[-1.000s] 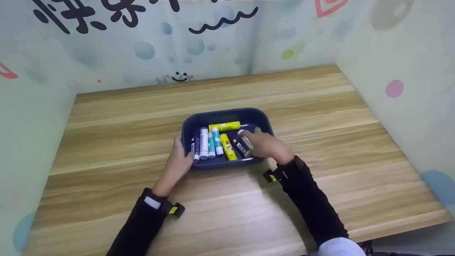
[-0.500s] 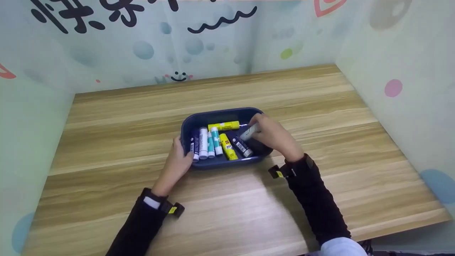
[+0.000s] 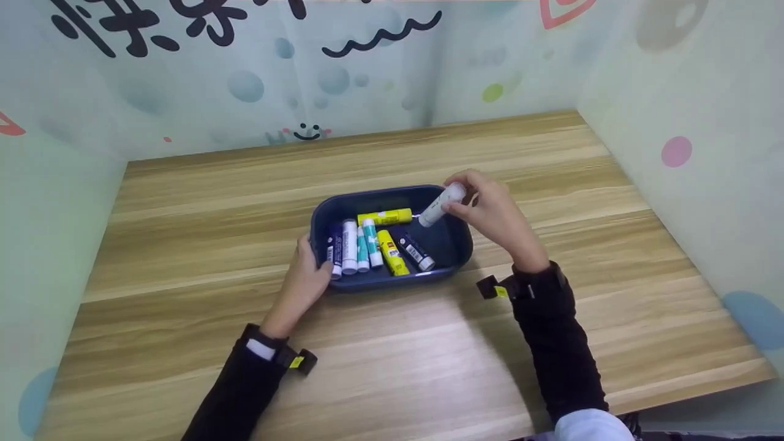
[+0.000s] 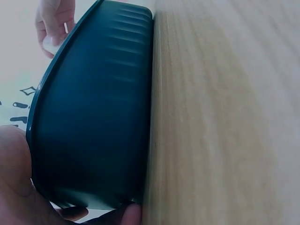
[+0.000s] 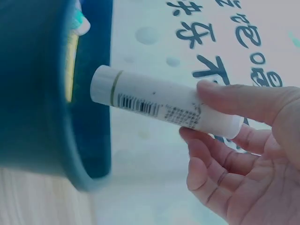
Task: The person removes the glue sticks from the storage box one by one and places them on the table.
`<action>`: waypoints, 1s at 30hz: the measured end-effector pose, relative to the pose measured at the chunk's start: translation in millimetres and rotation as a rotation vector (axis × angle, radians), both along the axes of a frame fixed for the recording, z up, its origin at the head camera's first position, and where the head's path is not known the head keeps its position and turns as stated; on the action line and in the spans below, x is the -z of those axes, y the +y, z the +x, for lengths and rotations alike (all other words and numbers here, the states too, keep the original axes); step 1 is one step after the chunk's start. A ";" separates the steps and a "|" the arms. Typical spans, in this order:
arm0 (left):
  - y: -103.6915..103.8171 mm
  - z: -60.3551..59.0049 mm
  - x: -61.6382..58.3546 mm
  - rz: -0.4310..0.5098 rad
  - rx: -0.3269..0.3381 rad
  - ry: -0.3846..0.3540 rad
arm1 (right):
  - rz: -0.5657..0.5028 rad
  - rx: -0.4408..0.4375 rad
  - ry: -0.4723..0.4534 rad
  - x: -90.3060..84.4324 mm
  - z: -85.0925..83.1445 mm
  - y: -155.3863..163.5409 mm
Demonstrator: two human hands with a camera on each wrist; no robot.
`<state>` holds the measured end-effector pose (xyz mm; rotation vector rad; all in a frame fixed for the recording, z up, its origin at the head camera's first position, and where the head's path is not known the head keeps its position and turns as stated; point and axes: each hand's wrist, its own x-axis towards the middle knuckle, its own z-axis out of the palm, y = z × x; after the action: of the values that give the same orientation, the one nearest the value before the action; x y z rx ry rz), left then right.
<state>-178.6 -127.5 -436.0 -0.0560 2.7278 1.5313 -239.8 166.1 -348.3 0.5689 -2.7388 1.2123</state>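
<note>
Our right hand point(image 3: 499, 217) pinches a white glue stick point(image 3: 441, 204) between thumb and fingertips, lifted clear above the far right corner of the dark blue tray point(image 3: 456, 260). The stick's long axis slants from its capped end at our fingers, up and to the right, down and left toward the tray's inside. In the right wrist view, the thumb point(image 5: 243, 101) lies along the top of the stick point(image 5: 159, 103) and the curled fingers support it from below; its free end points at the tray's rim point(image 5: 101, 140). We can make out a barcode and a patch of small print on the barrel, but none of it is readable.

Our left hand point(image 3: 306, 282) grips the near left corner of the tray, thumb over the rim, holding it on the wooden counter point(image 3: 184, 257). The left wrist view shows only the tray's outer wall point(image 4: 93, 112) against the palm.

Six more sticks lie inside the tray: a dark blue one point(image 3: 335, 248), a white one point(image 3: 349, 245) and two teal-and-white ones point(image 3: 367, 244) side by side at the left, a yellow one point(image 3: 392, 252) and a dark one point(image 3: 418, 251) beside them, all running near to far. Another yellow stick point(image 3: 384, 217) lies crosswise along the far wall. Their labels are too small to read.

The right hand is the one at the lifted stick; the left is well apart from it, across the tray. Black brush-style characters point(image 3: 141, 24) run along the back panel; we cannot read them.
</note>
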 end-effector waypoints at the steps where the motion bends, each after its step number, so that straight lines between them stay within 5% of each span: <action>1: -0.1 0.0 0.2 0.000 0.001 0.000 | -0.020 0.013 0.000 -1.3 -0.5 2.4; 12: -0.9 -1.5 -0.5 -0.019 -0.005 -0.043 | -0.357 0.170 -0.158 -11.3 -7.0 30.0; 21: 1.1 -0.9 -0.5 -0.026 -0.003 -0.039 | -0.684 0.148 -0.220 -6.0 -14.6 49.7; 24: 1.9 0.3 -1.9 -0.028 0.000 -0.036 | -0.593 0.199 -0.233 -1.9 -17.6 54.6; 30: 3.4 2.3 -3.2 -0.041 0.002 -0.042 | -0.067 0.302 -0.242 18.6 -28.0 65.5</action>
<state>-176.4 -124.2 -432.8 -0.0857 2.7255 1.4572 -267.7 231.6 -366.9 -0.0029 -2.8231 1.3629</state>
